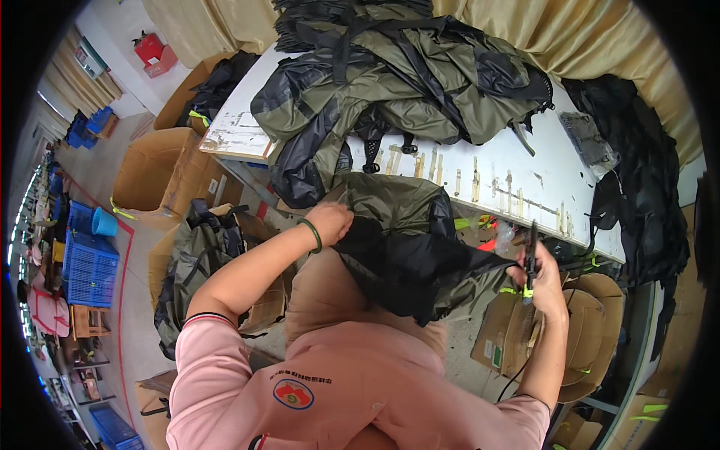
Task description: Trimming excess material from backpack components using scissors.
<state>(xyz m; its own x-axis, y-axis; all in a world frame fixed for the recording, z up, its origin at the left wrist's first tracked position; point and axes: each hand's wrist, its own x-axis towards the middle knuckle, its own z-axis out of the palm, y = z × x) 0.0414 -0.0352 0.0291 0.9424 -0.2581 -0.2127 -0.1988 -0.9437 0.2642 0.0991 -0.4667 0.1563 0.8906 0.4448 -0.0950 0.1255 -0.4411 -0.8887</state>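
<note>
An olive-green and black fabric piece (pixel 397 255), perhaps a bag, is stretched across my lap below the table edge. My left hand (pixel 330 223), a green bangle on its wrist, is closed on the upper left edge of this fabric. At the right my right hand (pixel 546 279) is closed around a slim black object (pixel 531 251) with a yellow-green end; its exact kind is unclear. The fabric's right corner reaches the fingers of that hand and seems pinched there.
A white table (pixel 487 176) bears a heap of olive and black bags (pixel 405 75). Cardboard boxes (pixel 154 169) stand at the left, one holding similar fabric (pixel 199 262), and another box (pixel 596 330) at the right. Black fabric (pixel 637 172) hangs over the table's right end. Blue crates (pixel 90 270) stand far left.
</note>
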